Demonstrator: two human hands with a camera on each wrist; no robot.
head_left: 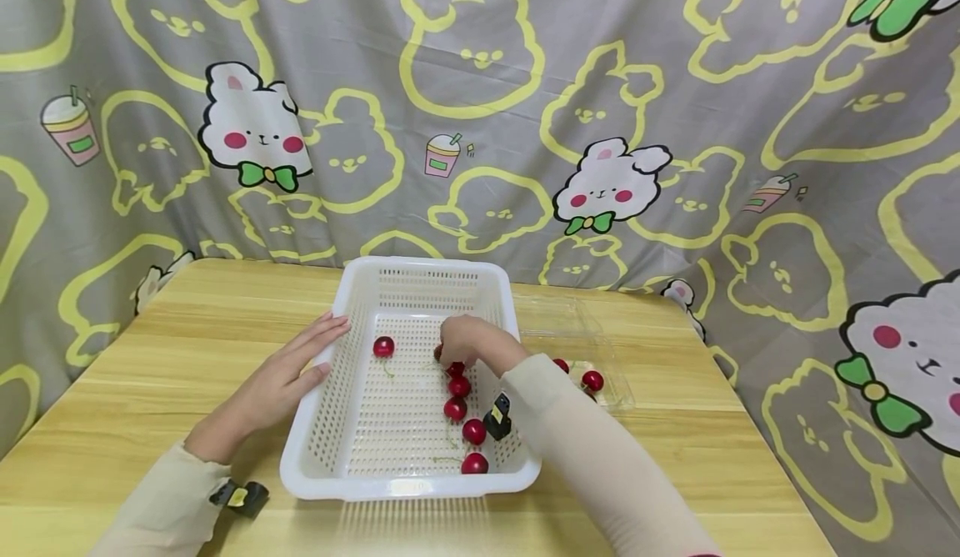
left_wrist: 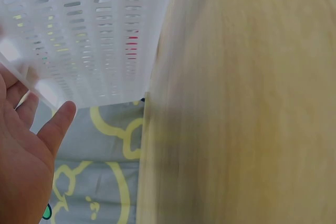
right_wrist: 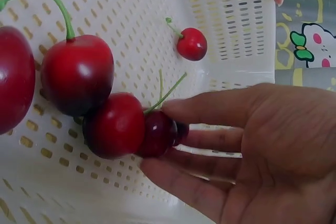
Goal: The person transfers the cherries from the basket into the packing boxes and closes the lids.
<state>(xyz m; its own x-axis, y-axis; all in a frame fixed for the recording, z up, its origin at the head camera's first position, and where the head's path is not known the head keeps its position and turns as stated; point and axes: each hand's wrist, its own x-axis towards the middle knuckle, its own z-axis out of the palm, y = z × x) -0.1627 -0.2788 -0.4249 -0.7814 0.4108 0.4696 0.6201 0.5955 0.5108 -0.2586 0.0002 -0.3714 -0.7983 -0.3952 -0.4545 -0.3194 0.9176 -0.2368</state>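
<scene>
Your left hand [head_left: 283, 376] touches the white perforated basket [head_left: 412, 488]'s left rim; inside, your right hand [head_left: 471, 341] pinches a dark cherry [right_wrist: 156, 134]. Glossy red cherries [head_left: 455, 409] line the basket's right side; a lone stemmed cherry [head_left: 383, 347] lies nearer its left.

Head: bright, even light | Left wrist: hazy, wood-grain tabletop [left_wrist: 252, 103] right of left hand [left_wrist: 26, 150] blurred | Right wrist: dimmer, small glints on cherries [right_wrist: 114, 127] left of right hand [right_wrist: 262, 145]

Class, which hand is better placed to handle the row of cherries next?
The right hand, likely: it is inside the basket at those cherries, while the left hand is at the rim.
</scene>
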